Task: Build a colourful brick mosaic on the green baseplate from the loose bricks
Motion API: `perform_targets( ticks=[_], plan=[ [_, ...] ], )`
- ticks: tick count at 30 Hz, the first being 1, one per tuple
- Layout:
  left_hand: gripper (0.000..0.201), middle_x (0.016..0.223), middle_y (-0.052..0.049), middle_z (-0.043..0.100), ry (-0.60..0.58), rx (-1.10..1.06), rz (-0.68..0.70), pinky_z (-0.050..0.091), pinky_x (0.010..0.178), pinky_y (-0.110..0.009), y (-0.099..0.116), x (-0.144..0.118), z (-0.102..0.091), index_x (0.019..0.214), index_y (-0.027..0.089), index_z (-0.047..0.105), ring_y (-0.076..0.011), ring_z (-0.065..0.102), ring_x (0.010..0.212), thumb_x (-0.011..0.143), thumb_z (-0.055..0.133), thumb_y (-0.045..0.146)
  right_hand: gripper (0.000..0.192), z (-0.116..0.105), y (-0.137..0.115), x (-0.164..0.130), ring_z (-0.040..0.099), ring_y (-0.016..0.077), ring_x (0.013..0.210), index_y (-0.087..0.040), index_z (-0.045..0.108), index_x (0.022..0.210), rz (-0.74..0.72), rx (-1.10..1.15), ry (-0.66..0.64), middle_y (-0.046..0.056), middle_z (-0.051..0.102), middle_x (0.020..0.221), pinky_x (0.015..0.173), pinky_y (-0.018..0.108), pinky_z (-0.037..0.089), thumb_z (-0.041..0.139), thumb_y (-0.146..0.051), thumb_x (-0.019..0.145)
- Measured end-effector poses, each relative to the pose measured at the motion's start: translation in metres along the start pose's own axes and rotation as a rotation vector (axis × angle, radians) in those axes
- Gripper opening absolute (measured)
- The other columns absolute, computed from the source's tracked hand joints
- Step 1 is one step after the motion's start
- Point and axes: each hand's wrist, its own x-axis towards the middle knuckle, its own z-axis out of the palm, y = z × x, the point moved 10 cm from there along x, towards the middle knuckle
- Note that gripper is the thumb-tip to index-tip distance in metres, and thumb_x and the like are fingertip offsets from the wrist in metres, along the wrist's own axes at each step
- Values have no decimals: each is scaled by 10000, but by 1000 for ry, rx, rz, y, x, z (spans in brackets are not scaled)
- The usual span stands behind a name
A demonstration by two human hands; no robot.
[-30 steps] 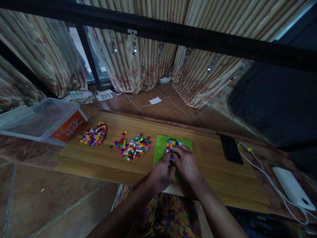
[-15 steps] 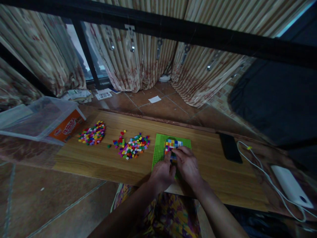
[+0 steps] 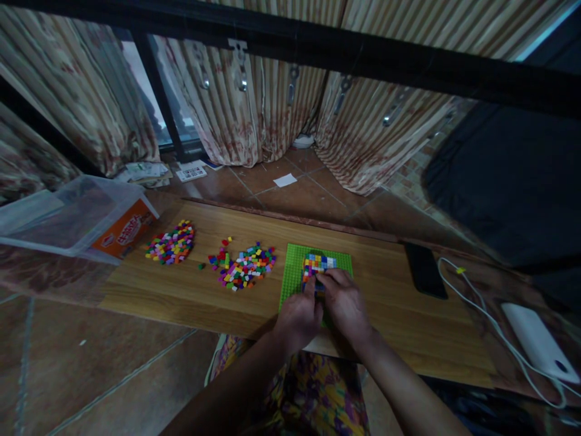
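A green studded baseplate (image 3: 291, 269) lies on the wooden board, and a block of small multicoloured bricks (image 3: 318, 263) is set on it. My left hand (image 3: 298, 316) reaches over the plate's near part, its index finger stretched out and touching the bricks, thumb apart. Beside it, my right hand (image 3: 345, 300) has its thumb and fingertips drawn together over the same bricks. Whatever its fingertips pinch is too small to make out. Both hands cover the nearer part of the brickwork.
Loose bricks lie in a pile (image 3: 247, 265) left of the plate, with another pile (image 3: 171, 243) farther left. A clear plastic bin (image 3: 82, 218) stands at the far left. To the right are a black phone (image 3: 425, 270), a white power bank (image 3: 538, 340) and a white cable (image 3: 482, 312).
The view has shifted very slightly. Both hands stay over the bricks on the baseplate, nearly unmoved.
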Motion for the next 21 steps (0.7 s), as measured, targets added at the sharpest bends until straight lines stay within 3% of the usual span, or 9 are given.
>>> perform_targets(
  ticks=[8, 13, 16, 21],
  plan=[
    [599, 789, -72, 700, 35, -87, 3, 486, 685, -306, -10, -12, -8, 1433, 105, 299, -209, 654, 719, 867, 397, 278, 257, 4, -3, -1, 560, 234, 931, -145, 658, 997, -27, -50, -27, 106, 635, 1015, 844, 337, 493, 482, -35, 845],
    [479, 875, -57, 711, 188, -222, 25, 505, 746, -287, -38, -38, -37, 1346, 168, 443, -181, 663, 777, 882, 428, 285, 292, -17, -3, -7, 589, 210, 955, -145, 631, 1089, 38, 93, 164, 101, 650, 1039, 874, 334, 494, 416, -89, 900],
    [414, 1006, -74, 708, 260, -269, 10, 510, 826, -305, -60, -51, -55, 1277, 184, 512, -195, 669, 898, 882, 446, 289, 265, -23, -19, -8, 603, 189, 952, -175, 640, 1061, 62, 220, 238, 79, 657, 1032, 880, 324, 491, 421, -136, 917],
    [375, 1159, -93, 671, 386, -257, -69, 491, 908, -319, -95, -63, -82, 1216, 174, 571, -210, 640, 1040, 885, 453, 305, 255, 5, -61, 4, 614, 180, 900, -179, 653, 1002, 1, 362, 131, 67, 665, 936, 829, 308, 498, 423, -128, 903]
  ],
)
